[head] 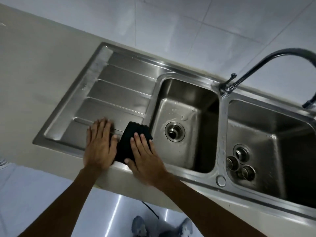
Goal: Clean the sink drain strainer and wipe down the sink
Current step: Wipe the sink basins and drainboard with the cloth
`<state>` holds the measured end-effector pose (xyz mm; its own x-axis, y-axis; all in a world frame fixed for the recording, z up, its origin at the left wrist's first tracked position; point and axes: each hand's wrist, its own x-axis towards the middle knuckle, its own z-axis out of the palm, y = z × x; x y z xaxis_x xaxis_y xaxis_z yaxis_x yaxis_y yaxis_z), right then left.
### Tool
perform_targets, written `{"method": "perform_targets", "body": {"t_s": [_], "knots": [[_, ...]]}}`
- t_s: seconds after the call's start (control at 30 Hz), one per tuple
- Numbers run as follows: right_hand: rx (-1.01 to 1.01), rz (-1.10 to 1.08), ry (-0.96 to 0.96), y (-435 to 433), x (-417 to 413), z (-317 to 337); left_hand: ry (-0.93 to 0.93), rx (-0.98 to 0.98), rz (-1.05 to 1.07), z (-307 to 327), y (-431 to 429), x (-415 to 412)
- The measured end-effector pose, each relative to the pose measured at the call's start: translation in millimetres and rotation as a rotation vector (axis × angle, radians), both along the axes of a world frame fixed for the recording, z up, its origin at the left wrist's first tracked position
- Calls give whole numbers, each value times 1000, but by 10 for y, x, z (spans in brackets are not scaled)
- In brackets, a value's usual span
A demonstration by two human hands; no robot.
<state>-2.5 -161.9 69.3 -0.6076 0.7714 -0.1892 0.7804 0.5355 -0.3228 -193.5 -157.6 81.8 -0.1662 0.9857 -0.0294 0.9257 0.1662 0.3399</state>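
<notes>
Left hand [100,147]: released, lying flat with straight fingers on the ridged stainless-steel drainboard [116,93] near its front edge, grasping nothing.
Bench: the pale, smooth bench [42,65] surrounds the sink on the left and front.
Cloth: the black ribbed square cloth [135,130] lies on the right end of the drainboard, just beside the left hand, with its far edge at the lip of the bowl.
Right hand [145,156]: flat on the near half of the cloth, fingers straight, pressing down rather than gripping.
Cloth handling: it looks soft, light and limp, so palm pressure should slide it. To lift it, pinch a free far corner.
Middle bowl [196,93]: its floor is wet, and its round drain opening [174,132] has no strainer in it.
Strainers: two small round metal strainer cups [232,163] lie on the floor of the right bowl [273,127], just beside that bowl's drain.
Strainer handling: probably stiff, wet and slippery, so best taken by the rim.
Tap: the dark curved gooseneck tap [266,62] stands behind the divider, and no water is visibly running.
</notes>
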Motion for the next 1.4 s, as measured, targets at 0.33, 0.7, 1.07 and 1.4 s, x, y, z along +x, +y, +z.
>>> {"method": "perform_targets", "body": {"t_s": [0.33, 0.7, 1.07, 1.4], "knots": [[101, -100, -120, 1704, -386, -80, 72, -19, -6, 38, 32, 36], [158, 122, -44, 1164, -269, -46, 54, -59, -22, -9, 47, 18], [191, -116, 16, 2909, -91, -26, -2, 35, -214, -141, 781, 585], [189, -126, -11, 3190, 1140, -5, 93, -2, -187, -327, 871, 656]]}}
